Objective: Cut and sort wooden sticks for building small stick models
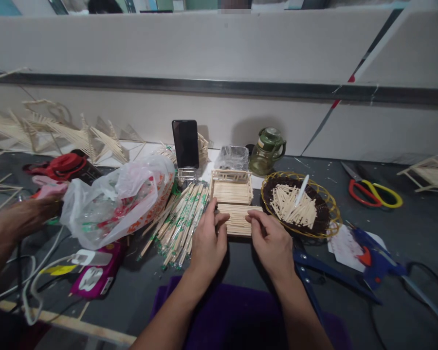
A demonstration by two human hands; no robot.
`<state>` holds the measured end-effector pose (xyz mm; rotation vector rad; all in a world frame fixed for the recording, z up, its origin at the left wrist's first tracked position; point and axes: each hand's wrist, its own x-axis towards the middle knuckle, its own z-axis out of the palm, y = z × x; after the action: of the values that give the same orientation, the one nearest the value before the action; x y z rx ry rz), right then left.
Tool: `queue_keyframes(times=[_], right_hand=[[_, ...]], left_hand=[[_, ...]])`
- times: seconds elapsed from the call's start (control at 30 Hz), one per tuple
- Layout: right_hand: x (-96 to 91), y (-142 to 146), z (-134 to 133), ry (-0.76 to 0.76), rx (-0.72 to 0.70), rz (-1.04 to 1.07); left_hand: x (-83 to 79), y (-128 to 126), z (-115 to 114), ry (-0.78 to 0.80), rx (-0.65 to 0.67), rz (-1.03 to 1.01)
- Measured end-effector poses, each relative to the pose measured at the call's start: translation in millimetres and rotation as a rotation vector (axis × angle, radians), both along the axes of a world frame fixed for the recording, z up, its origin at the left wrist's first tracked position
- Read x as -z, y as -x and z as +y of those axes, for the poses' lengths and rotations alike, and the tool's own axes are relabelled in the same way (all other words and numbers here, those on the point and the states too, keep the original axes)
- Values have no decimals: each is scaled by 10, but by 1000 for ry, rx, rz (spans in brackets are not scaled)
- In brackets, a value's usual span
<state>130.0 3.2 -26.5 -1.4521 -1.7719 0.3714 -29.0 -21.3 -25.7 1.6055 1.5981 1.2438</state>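
Observation:
Side by side in front of me lies a flat row of thin wooden sticks [237,221], like cut chopsticks. My left hand [209,238] is at the row's left end, with curled fingers and thumb against the sticks. At the right end my right hand [272,238] has thumb and fingertips drawn together on the stick ends. Just behind the row stands a small box-like stick frame [231,187] with low railings. Wrapped chopsticks [184,226] lie in a pile to the left of my left hand. To the right, a woven basket [334,214] holds short cut sticks [294,204] and a white tool [302,189].
A phone [185,144] stands behind the chopsticks, near a green bottle [266,153]. At right lie scissors [374,192], a blue glue gun [375,257] and a blue-handled cutter [332,274]. A plastic bag [120,199] and another person's hand [32,216] are at left.

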Motion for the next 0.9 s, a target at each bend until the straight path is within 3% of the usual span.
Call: queue_keyframes(times=[0.9], right_hand=[[-24, -6, -9, -4, -2, 25]], left_hand=[[9, 2, -3, -5, 23, 24]])
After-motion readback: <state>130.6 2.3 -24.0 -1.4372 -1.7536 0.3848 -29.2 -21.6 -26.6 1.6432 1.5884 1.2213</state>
